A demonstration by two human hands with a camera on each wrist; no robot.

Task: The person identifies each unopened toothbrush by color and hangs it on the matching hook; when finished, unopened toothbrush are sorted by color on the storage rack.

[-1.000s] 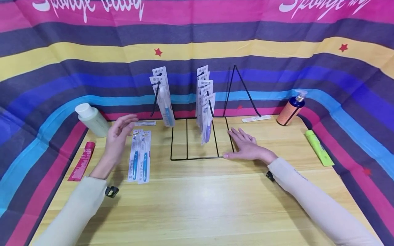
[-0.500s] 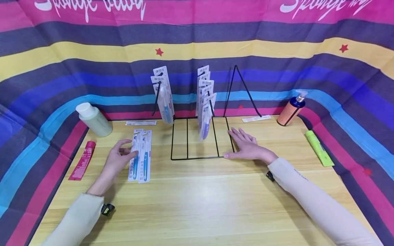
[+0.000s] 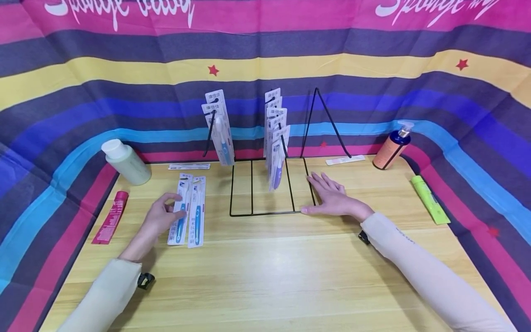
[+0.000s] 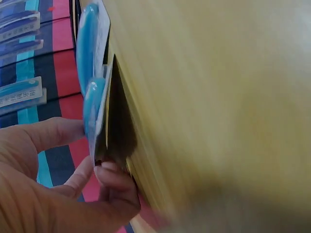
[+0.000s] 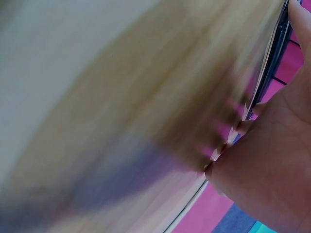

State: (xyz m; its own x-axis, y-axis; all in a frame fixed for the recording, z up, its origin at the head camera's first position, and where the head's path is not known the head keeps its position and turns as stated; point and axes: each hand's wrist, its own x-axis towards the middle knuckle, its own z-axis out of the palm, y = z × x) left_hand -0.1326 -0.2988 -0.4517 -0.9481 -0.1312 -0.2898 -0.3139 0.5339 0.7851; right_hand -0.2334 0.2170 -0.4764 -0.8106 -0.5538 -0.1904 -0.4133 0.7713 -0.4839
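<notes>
Two packaged blue toothbrushes lie side by side on the table, a left one [image 3: 178, 228] and a right one [image 3: 197, 216]. My left hand [image 3: 161, 216] pinches the left pack by its outer edge, thumb on the front and fingers curled at the back. The left wrist view shows that pack [image 4: 95, 104] tilted, its near edge raised off the wood. My right hand [image 3: 332, 198] rests with spread fingers on the right end of a black wire rack [image 3: 265, 214]. Packaged toothbrushes hang from the rack's left [image 3: 221, 133] and middle [image 3: 277, 152] hooks.
A pale green bottle [image 3: 126, 163] and a red tube [image 3: 111, 217] are at the left. A pump bottle [image 3: 392, 150] and a green tube [image 3: 430, 200] are at the right. Flat slim packs [image 3: 189, 166] lie along the back, below a striped cloth [image 3: 373, 106].
My left hand has come down and back from above the table to the left toothbrush pack, which has shifted slightly left, apart from its neighbour. The right hand stays on the rack.
</notes>
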